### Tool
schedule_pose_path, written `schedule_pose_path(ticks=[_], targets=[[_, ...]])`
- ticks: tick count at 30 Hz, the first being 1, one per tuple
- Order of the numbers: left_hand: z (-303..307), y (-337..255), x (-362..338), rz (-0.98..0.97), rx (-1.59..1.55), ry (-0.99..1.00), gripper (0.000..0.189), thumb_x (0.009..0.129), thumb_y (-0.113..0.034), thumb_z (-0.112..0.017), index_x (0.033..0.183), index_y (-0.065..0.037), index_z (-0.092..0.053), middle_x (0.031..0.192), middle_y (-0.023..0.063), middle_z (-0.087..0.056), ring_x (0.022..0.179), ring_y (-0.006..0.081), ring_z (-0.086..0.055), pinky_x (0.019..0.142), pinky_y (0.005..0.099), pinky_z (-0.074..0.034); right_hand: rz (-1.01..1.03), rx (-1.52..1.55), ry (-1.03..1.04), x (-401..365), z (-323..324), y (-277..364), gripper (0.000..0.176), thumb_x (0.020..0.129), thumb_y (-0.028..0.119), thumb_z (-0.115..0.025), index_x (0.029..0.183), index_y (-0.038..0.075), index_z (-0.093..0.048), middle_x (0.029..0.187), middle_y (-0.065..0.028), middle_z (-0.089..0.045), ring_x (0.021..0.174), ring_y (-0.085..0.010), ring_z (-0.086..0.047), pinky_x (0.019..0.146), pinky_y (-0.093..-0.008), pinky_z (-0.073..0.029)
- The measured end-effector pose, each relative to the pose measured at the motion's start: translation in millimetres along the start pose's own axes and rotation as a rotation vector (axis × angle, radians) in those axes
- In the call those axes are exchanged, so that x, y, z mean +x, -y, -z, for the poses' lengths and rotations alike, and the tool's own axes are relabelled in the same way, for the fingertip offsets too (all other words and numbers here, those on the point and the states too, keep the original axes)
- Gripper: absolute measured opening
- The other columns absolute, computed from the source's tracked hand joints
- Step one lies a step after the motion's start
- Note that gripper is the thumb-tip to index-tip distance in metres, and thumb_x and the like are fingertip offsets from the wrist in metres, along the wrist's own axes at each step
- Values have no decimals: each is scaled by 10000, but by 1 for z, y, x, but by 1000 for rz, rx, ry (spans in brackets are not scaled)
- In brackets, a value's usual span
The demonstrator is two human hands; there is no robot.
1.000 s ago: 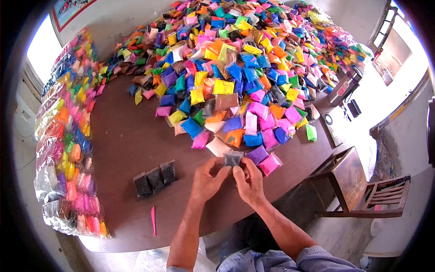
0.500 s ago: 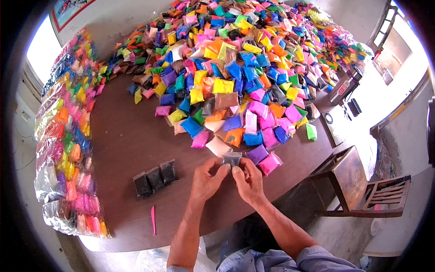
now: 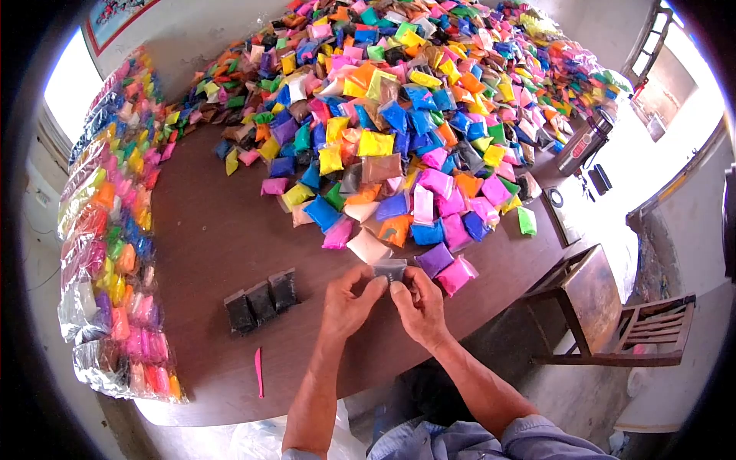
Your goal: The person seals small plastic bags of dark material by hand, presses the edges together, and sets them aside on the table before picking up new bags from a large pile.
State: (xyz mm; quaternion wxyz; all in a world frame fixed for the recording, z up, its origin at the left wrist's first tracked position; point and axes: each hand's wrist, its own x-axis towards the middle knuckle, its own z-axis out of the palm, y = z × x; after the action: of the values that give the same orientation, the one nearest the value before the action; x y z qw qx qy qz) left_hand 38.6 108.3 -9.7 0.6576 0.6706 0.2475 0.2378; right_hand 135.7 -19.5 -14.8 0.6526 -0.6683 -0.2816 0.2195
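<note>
Between both hands I pinch a small clear packet with black filling [image 3: 390, 271], just above the table's front part. My left hand [image 3: 353, 300] grips its left side with thumb and fingers, and my right hand [image 3: 418, 305] grips its right side. To the left, several black packets [image 3: 261, 301] lie side by side in a row on the table. A pink plastic knife-like tool [image 3: 259, 373] lies nearer the front edge. Close beyond my fingers are a peach packet [image 3: 369, 245], a purple packet [image 3: 434, 261] and a pink packet [image 3: 457, 275].
A large heap of colourful packets [image 3: 376, 144] covers the back of the brown table [image 3: 207, 268]. Big clear bags of packets [image 3: 115, 253] line the left edge. At the right stand a thermos flask [image 3: 586, 144], a roll of tape [image 3: 556, 197] and a wooden chair [image 3: 594, 307].
The black packet in my hands has tilted slightly, showing more of its clear top edge. My hands have barely moved, and the other things lie as before.
</note>
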Motion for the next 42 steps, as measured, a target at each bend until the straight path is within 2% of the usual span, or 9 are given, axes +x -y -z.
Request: schedule_pose_path(ticks=[7,20,22,25,28,35,38,40,42], targets=[[-1,1,1,-37,2,7,171,956,-172,-773,1008,-22,-711,832,-72,-637,777,26,-543,664,218,-457,-44,-4,-20,-1,3,-5,214,1023,113,-637,1183,-29,-626,924,10,-641,775,-31,-551,669,-208,-467],[2,-3,0,-31,19,7,132,964,-148,-755,1004,-24,-732,826,-60,-661,775,41,-565,679,239,-475,21,69,-53,1,-3,-3,192,1024,97,-627,1177,-20,-634,909,26,-628,755,-28,-539,652,-204,-458],[1,-7,0,47,20,16,134,964,-146,-756,1018,-25,-738,840,-60,-663,796,39,-569,702,236,-477,57,33,-64,2,-1,-7,168,1020,115,-641,1158,20,-628,770,56,-554,605,-21,-497,527,-199,-428],[-4,-4,1,-8,-61,14,135,967,-147,-754,1027,-27,-743,855,-67,-659,806,34,-559,714,231,-470,85,5,-61,3,0,-15,169,1027,128,-637,1155,18,-628,772,53,-558,595,-23,-497,522,-200,-425],[-1,-4,1,1,-31,13,131,974,-152,-748,1015,-27,-739,861,-68,-657,807,32,-549,712,228,-463,-5,22,-23,-1,1,-7,185,1032,106,-621,1176,-9,-638,897,35,-601,755,-18,-503,645,-201,-430],[3,1,1,-49,-11,35,122,981,-155,-736,987,-34,-729,856,-63,-658,797,35,-541,698,237,-462,5,29,-27,-1,0,1,182,1027,104,-635,1165,-15,-640,897,32,-607,773,-24,-521,659,-212,-449],[2,-9,0,14,42,22,116,978,-155,-739,993,-40,-738,846,-67,-655,785,38,-544,691,240,-462,-7,31,-60,-1,-1,0,175,1019,98,-643,1156,-10,-645,881,33,-611,755,-25,-522,644,-213,-444],[0,-11,0,22,49,10,118,980,-158,-736,1002,-42,-747,842,-67,-656,783,41,-555,692,241,-466,86,-12,-70,1,0,-10,149,1028,132,-637,1123,19,-652,762,54,-554,614,-5,-502,510,-188,-426],[-1,-4,1,35,-27,2,125,985,-163,-732,1003,-41,-749,844,-66,-659,785,40,-561,695,238,-468,94,-28,-67,1,0,-14,150,1030,134,-635,1124,19,-651,759,55,-553,612,-6,-502,514,-189,-430]])
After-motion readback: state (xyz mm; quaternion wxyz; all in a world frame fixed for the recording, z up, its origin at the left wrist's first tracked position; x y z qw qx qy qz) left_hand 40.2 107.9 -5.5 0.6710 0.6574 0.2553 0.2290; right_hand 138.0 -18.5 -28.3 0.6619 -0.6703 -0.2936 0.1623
